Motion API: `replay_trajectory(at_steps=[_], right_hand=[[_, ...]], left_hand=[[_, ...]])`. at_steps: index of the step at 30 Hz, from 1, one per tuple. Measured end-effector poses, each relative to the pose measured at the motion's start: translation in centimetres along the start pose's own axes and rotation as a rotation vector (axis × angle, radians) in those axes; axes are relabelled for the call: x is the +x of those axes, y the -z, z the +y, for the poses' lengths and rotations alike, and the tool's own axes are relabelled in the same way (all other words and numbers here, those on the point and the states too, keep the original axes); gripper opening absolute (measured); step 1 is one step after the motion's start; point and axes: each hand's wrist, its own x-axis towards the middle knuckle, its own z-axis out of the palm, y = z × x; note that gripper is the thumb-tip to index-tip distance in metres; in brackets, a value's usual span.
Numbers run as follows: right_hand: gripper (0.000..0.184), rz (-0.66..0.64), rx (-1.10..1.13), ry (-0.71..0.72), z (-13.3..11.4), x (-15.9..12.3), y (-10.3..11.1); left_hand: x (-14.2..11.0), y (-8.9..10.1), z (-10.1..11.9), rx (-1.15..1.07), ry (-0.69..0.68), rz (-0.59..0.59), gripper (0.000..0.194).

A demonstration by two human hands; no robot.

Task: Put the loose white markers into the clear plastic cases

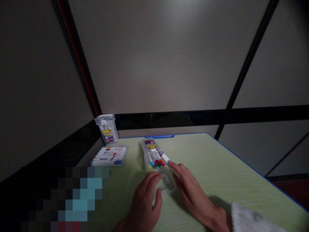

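Note:
A clear plastic marker case (151, 151) lies open on the pale green table (217, 167), with several coloured marker caps (156, 163) showing at its near end. My right hand (193, 190) pinches a white marker (166, 158) whose tip rests over the case. My left hand (146, 199) curls around the clear hinged lid (167, 183) just in front of the case, holding it down.
A second clear case of markers (109, 156) lies flat to the left, and a third (107, 129) stands upright behind it near the table's far left corner. The table has a blue edge (241, 158). Grey walls with black rails surround it. A blurred patch covers the lower left.

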Motion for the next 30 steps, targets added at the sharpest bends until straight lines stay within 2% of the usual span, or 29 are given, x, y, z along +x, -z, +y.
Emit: replay_trajectory(at_steps=[6,14,22,30], right_hand=[[0.037,0.005,0.048,0.004,-0.33,-0.03,-0.23],[0.023,-0.001,0.044,0.005,-0.60,-0.41,-0.18],[0.018,-0.068,-0.008,0.054,-0.98,-0.27,-0.04],[0.016,-0.044,-0.056,0.063,-1.03,-0.51,-0.01]], left_hand=[[-0.46,-0.17,-0.16,0.043,-0.006,0.012,0.040],[-0.54,-0.02,0.01,0.054,-0.048,0.005,0.047],[-0.84,-0.15,-0.01,0.098,-0.070,0.002,0.049],[-0.64,-0.07,0.05,0.078,-0.062,-0.029,0.053]])
